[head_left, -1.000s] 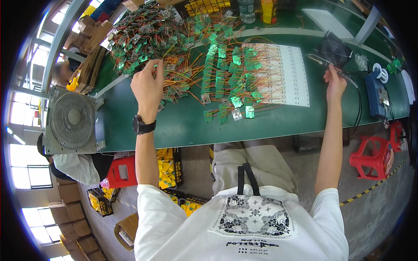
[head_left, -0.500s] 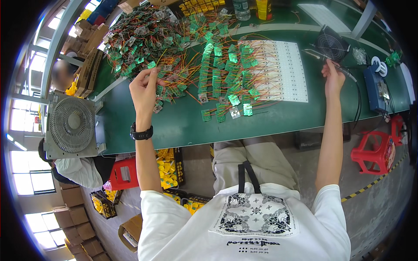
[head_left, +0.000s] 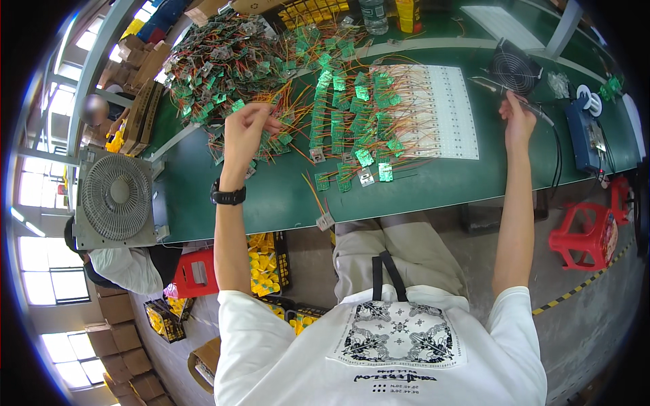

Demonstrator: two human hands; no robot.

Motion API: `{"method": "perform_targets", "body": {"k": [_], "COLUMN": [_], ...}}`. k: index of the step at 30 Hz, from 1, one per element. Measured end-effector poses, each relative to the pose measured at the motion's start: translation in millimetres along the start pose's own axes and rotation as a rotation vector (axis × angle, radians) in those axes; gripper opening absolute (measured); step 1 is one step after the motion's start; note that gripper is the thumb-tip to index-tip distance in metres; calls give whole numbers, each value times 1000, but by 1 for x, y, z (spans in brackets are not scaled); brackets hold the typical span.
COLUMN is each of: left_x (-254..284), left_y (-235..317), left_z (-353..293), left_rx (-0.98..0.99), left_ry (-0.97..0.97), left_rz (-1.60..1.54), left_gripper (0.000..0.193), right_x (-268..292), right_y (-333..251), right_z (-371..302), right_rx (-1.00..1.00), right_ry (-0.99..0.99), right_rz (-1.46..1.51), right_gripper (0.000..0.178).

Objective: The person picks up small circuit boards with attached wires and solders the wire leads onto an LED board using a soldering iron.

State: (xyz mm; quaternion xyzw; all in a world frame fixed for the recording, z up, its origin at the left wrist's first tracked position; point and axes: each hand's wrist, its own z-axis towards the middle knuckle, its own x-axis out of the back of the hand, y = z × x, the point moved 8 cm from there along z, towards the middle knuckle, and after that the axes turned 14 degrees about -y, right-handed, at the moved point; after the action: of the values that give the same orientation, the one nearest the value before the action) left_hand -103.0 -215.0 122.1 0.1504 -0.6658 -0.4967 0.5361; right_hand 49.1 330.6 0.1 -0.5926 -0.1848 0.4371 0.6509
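Observation:
My left hand [head_left: 245, 132] is raised over the green bench [head_left: 271, 196], its fingers pinched on a small green circuit board with orange wires at the edge of a big tangled pile of such boards [head_left: 223, 57]. My right hand [head_left: 518, 118] grips a pen-like soldering iron [head_left: 535, 108], whose cable runs to a blue station [head_left: 583, 135]. Between the hands lie rows of wired green boards [head_left: 352, 115] joined to a white panel [head_left: 443, 111]. One loose board [head_left: 326, 221] sits at the bench's near edge.
A small black fan [head_left: 514, 68] stands behind my right hand, and bottles [head_left: 372, 13] stand at the back. A large grey fan [head_left: 115, 199] is at the bench's left end. Red stools [head_left: 589, 237] [head_left: 196, 274], a crate of yellow parts [head_left: 264, 260] and another person [head_left: 118, 264] are below.
My left hand has shifted slightly right along the pile's edge, still pinching wired boards. My right hand has stayed in place with the iron.

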Motion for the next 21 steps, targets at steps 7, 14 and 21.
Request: {"method": "perform_targets", "body": {"k": [7, 14, 21], "left_x": [-40, -31, -82], "left_y": [-9, -39, -110], "left_z": [-17, -188, -260], "left_rx": [-44, -176, -47], "left_ry": [-96, 748, 755], "left_rz": [-273, -296, -719], "left_gripper": [23, 20, 22], "right_x": [4, 0, 19], "right_y": [0, 8, 20], "right_z": [3, 8, 18], "right_rx": [35, 25, 8], "right_ry": [-8, -27, -30], "right_rz": [4, 36, 22], "right_gripper": [14, 13, 15]}}
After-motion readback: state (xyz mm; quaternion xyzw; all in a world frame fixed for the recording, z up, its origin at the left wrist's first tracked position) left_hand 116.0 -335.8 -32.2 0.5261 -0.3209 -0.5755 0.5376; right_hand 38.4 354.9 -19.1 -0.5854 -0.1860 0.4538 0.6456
